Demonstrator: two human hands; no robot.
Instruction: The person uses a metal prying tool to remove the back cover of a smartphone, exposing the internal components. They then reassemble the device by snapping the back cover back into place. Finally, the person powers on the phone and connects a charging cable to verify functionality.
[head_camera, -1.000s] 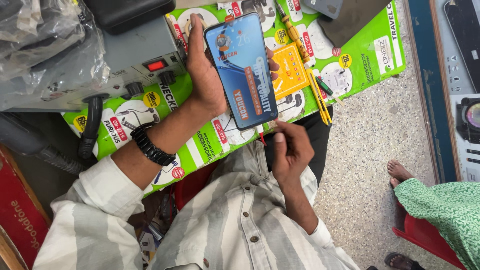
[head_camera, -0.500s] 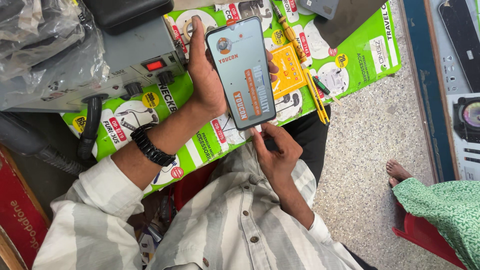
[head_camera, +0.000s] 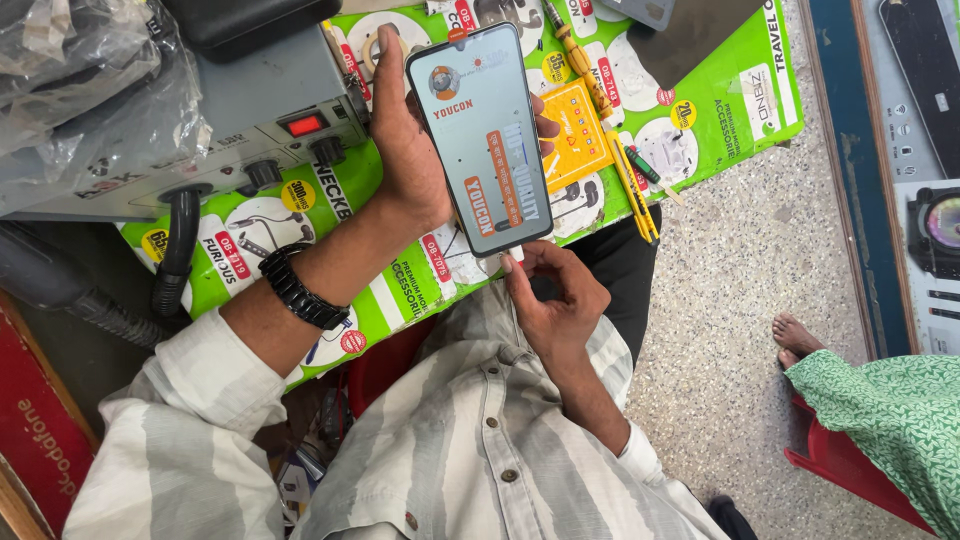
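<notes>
The fingers of the left hand (head_camera: 405, 150) are wrapped round the edges of a phone (head_camera: 480, 140), which is held upright in the upper middle of the frame with its film-covered front turned to the camera; fingertips are seen at its right edge. Just below its bottom edge, the right hand (head_camera: 555, 305) is raised with thumb and forefinger pinched together at a small tab of the film; whether the tab is truly gripped cannot be told. A black bracelet (head_camera: 297, 290) is worn on the left wrist, and a striped shirt (head_camera: 470, 450) fills the lower middle. Behind the phone a green printed sheet (head_camera: 720, 110) is spread over the table, with yellow tools (head_camera: 630, 185) laid on it. A grey box with a red switch (head_camera: 250, 120) is seen at the upper left. At the lower right, a bare foot (head_camera: 800, 335) and a green garment (head_camera: 890, 420) of another person are visible.
</notes>
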